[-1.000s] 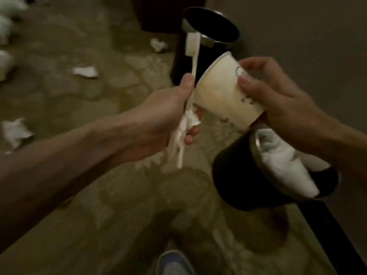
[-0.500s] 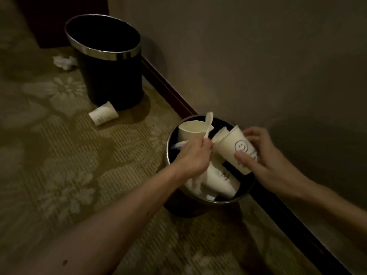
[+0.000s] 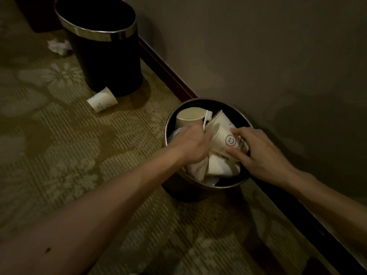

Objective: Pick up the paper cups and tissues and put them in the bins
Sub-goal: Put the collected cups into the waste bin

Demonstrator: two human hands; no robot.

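left hand (image 3: 190,144) grips toothbrush (image 3: 205,119) over bin (image 3: 181,192) | right hand (image 3: 260,155) pinches smiley cup (image 3: 223,138) toward bin's 3 o'clock | stray cup (image 3: 101,102) on carpet (image 3: 59,155), 10 o'clock of bin

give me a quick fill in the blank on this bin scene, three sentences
1. The cup that the right hand holds bears a printed ____ face.
2. A paper cup lies on its ____ on the carpet beside the far bin.
3. Left of the far bin, one crumpled ____ lies on the carpet.
Missing words: smiley; side; tissue.
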